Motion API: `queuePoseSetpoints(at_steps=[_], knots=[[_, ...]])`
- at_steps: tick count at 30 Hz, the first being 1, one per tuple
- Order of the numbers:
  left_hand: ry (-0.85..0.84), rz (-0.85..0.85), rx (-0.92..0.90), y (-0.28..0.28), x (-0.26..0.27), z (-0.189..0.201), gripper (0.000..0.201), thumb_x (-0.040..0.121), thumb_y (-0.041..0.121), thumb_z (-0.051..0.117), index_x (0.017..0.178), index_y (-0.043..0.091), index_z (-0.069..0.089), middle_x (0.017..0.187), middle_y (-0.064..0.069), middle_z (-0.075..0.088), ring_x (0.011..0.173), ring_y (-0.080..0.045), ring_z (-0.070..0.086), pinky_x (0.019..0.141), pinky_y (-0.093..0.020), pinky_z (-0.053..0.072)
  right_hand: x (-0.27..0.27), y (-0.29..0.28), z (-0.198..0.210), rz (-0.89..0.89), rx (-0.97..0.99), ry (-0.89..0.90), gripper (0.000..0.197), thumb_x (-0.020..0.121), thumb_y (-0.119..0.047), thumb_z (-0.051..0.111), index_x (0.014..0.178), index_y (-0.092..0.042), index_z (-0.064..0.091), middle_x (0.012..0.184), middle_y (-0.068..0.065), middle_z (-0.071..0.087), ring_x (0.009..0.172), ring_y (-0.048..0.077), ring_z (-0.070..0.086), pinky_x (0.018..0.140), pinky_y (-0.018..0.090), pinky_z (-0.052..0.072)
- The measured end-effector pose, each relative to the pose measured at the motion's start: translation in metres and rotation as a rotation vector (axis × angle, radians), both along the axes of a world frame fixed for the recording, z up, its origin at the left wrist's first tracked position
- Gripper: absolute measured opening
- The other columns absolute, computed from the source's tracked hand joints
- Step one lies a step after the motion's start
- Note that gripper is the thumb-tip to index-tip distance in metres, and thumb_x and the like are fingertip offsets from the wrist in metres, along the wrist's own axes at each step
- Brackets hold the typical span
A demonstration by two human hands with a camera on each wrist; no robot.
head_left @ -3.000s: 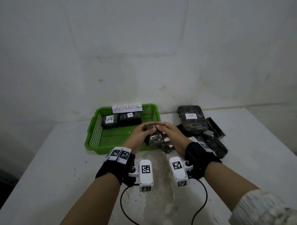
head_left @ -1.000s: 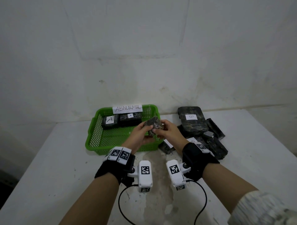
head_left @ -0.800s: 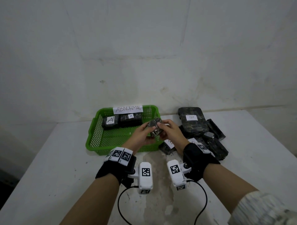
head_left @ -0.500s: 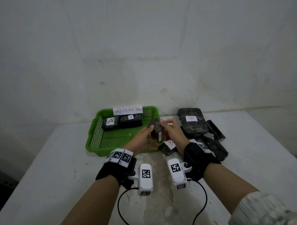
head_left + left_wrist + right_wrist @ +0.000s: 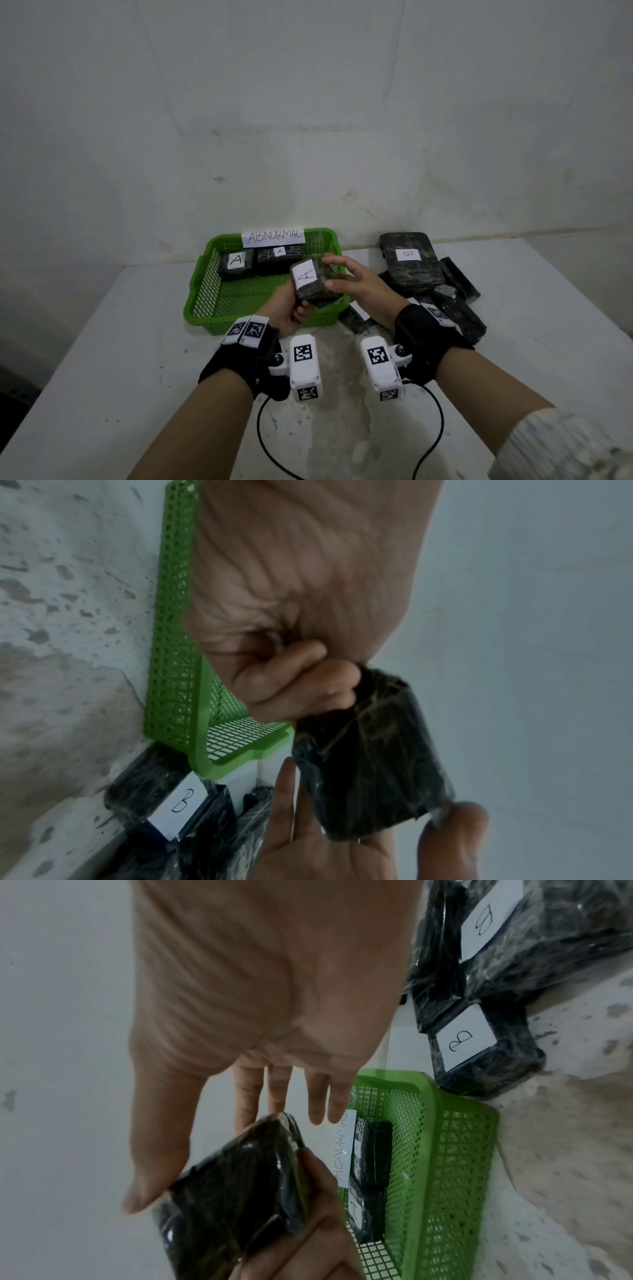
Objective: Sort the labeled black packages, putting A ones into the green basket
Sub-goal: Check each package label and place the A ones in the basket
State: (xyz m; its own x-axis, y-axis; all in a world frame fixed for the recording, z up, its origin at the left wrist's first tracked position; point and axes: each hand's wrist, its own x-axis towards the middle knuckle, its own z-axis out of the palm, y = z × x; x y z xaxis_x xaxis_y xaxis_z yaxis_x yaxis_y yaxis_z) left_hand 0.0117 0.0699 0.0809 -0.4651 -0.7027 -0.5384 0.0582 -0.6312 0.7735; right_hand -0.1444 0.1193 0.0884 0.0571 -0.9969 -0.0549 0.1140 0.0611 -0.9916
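Half a second ago both hands clasped the package edge-on between them; since then it has been turned so its white label reading A faces up, and the right hand has let go. The left hand (image 5: 286, 308) grips the black package (image 5: 310, 282) from below, fingers curled round its near end, holding it in the air over the near right corner of the green basket (image 5: 205, 298). The right hand (image 5: 359, 284) is wide, fingers straight and spread, its thumb tip and fingertips just at the package's right side. The basket stands on the white table (image 5: 102, 359) against the wall, a paper sign (image 5: 273, 237) reading ABNORMAL on its far rim. Inside, along the far wall, lie two black packages side by side, one with a large A label (image 5: 236, 265) and one with a small A label (image 5: 279, 257). To the right of the basket a heap of black packages (image 5: 442, 301) lies on the table; the topmost (image 5: 409, 262) carries a B label.
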Motion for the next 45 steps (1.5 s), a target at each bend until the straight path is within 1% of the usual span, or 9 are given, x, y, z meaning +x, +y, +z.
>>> queuePoseSetpoints(at_steps=[6,10,14,20,25,30,35,41,45], knots=[[-0.016,-0.037,-0.004,0.004,-0.002,0.006,0.043,0.099,0.04,0.028,0.067,0.016,0.044,0.032,0.007,0.036,0.023,0.0,0.029,0.024,-0.009,0.017,0.0,-0.002,0.003,-0.032,-0.022,0.034,0.049,0.078,-0.001,0.072,0.124,-0.011,0.056,0.116,0.008,0.065,0.105,0.02,0.062,0.098,0.032,0.047],[-0.149,-0.007,-0.093,0.007,-0.006,0.001,0.035,0.101,0.033,0.03,0.081,0.012,0.049,0.04,0.001,0.047,0.027,-0.004,0.04,0.028,-0.01,0.028,0.003,-0.002,0.003,-0.173,-0.071,0.137,0.031,0.084,-0.016,0.071,0.113,-0.018,0.062,0.113,0.006,0.064,0.1,0.02,0.063,0.077,0.022,0.055],[-0.168,0.046,-0.185,0.01,-0.013,0.004,0.019,0.099,0.019,0.042,0.117,0.011,0.039,0.09,-0.013,0.055,0.068,-0.021,0.061,0.052,-0.031,0.054,-0.002,-0.003,-0.012,-0.328,-0.106,0.315,0.026,0.082,-0.04,0.072,0.105,-0.03,0.064,0.102,0.0,0.064,0.099,0.019,0.064,0.074,0.036,0.057],[-0.045,0.032,-0.296,0.015,-0.018,0.014,0.023,0.099,0.017,0.041,0.121,0.015,0.048,0.115,-0.009,0.056,0.102,-0.024,0.056,0.069,-0.03,0.049,-0.006,-0.003,-0.023,-0.425,-0.102,0.406,0.019,0.084,-0.045,0.068,0.091,-0.028,0.065,0.089,-0.001,0.068,0.09,0.02,0.065,0.069,0.037,0.056],[-0.029,0.038,-0.35,0.015,-0.025,0.012,0.02,0.097,0.019,0.046,0.116,0.011,0.046,0.106,-0.004,0.056,0.089,-0.02,0.06,0.059,-0.025,0.054,-0.006,-0.001,-0.021,-0.381,-0.042,0.32,0.027,0.086,-0.047,0.064,0.091,-0.021,0.068,0.094,0.024,0.067,0.082,0.031,0.067,0.051,0.028,0.052],[-0.047,0.076,-0.374,0.01,-0.022,0.008,0.02,0.095,0.021,0.051,0.112,0.011,0.048,0.114,-0.011,0.058,0.1,-0.029,0.061,0.061,-0.026,0.056,-0.009,0.001,-0.02,-0.243,0.041,0.234,0.033,0.091,-0.036,0.061,0.118,-0.017,0.063,0.106,0.012,0.066,0.078,0.013,0.062,0.051,0.023,0.049],[-0.045,0.063,-0.357,0.01,-0.023,0.003,0.027,0.094,0.018,0.053,0.121,0.016,0.047,0.119,-0.012,0.057,0.104,-0.028,0.059,0.065,-0.026,0.054,-0.006,-0.002,-0.022,-0.315,0.008,0.278,0.02,0.092,-0.028,0.061,0.108,-0.017,0.066,0.096,0.009,0.067,0.075,0.012,0.063,0.059,0.022,0.05],[-0.117,0.123,-0.387,0.003,-0.02,-0.001,0.027,0.094,0.012,0.052,0.12,0.013,0.045,0.13,-0.021,0.051,0.116,-0.037,0.053,0.077,-0.035,0.052,-0.002,0.0,-0.018,-0.189,0.07,0.24,0.038,0.09,-0.03,0.063,0.126,-0.02,0.059,0.107,0.007,0.066,0.083,0.012,0.062,0.065,0.029,0.053],[-0.151,0.063,-0.385,0.005,-0.016,0.0,0.038,0.097,0.03,0.047,0.131,0.013,0.042,0.128,-0.016,0.054,0.109,-0.033,0.057,0.072,-0.033,0.052,-0.001,-0.001,-0.016,-0.202,0.086,0.237,0.034,0.091,-0.037,0.06,0.118,-0.016,0.062,0.106,0.006,0.067,0.078,0.011,0.062,0.06,0.025,0.051]])
